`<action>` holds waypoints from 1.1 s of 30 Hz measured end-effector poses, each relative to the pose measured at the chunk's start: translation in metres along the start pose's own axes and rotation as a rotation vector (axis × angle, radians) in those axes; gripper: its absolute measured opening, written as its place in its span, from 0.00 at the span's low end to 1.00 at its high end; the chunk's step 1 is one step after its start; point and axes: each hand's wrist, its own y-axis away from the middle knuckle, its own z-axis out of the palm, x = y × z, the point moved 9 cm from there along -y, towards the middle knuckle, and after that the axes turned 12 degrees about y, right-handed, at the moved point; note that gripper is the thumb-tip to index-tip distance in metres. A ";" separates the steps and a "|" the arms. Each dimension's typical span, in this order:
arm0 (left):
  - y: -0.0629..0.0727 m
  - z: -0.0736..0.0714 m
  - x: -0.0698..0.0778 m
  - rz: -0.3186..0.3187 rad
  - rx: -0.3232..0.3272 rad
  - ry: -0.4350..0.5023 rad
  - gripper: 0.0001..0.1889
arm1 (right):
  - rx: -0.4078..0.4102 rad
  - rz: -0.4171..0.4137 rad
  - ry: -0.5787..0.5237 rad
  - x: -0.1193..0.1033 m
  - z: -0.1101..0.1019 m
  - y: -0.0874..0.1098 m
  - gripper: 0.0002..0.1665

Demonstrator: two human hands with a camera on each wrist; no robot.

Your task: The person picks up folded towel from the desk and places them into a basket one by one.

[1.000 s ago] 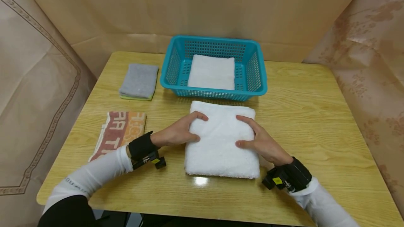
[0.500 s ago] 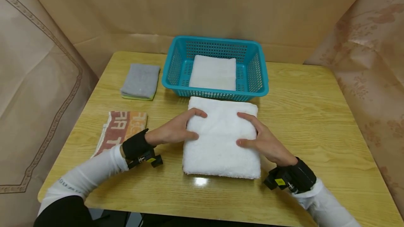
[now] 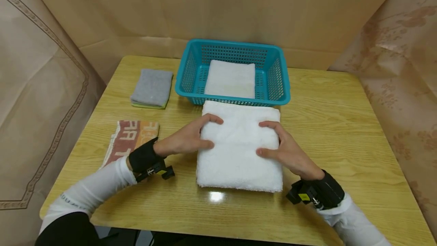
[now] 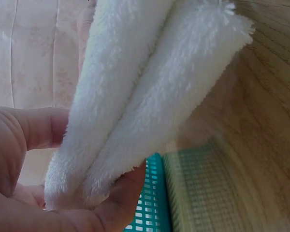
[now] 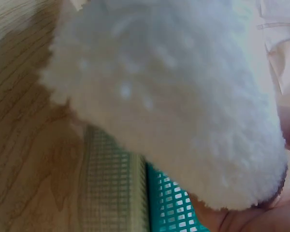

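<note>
A folded white towel [image 3: 239,166] is held by its two sides, in front of the basket in the head view. My left hand [image 3: 186,137] grips its left side, thumb and index finger on top. In the left wrist view other fingers [image 4: 128,193] curl beneath the thick folded layers. My right hand [image 3: 291,153] grips the opposite side in the same way. The right wrist view shows the towel's fluffy edge [image 5: 174,106] with fingers [image 5: 241,220] under it. The towel's far edge overlaps the basket's front wall in the head view.
A teal plastic basket [image 3: 284,82] stands at the back of the wooden table [image 3: 341,136], with another folded white towel [image 3: 230,79] inside. On the left lie a folded grey towel [image 3: 152,86] and a patterned red and orange towel [image 3: 128,136], partly behind the left forearm.
The white towel, gripped in both hands, has risen a little and shifted toward the basket. It looks larger in the head view, and its far edge now overlaps the basket's front.
</note>
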 end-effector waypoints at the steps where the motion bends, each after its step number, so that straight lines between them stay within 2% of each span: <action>1: 0.000 0.000 0.001 0.006 0.000 -0.005 0.30 | 0.005 0.001 0.008 -0.001 -0.001 0.000 0.44; 6: 0.001 -0.002 0.007 0.016 -0.002 -0.010 0.30 | 0.029 -0.002 0.043 -0.007 -0.006 0.003 0.43; 16: -0.001 -0.007 0.016 0.010 0.033 -0.035 0.30 | 0.042 -0.020 0.032 -0.016 -0.011 0.002 0.43; 25: -0.006 -0.016 0.028 0.071 0.027 -0.055 0.30 | 0.063 0.002 0.086 -0.024 -0.020 -0.004 0.43; 33: -0.016 -0.026 0.035 0.125 0.028 -0.072 0.29 | 0.058 -0.054 0.044 -0.032 -0.027 -0.014 0.42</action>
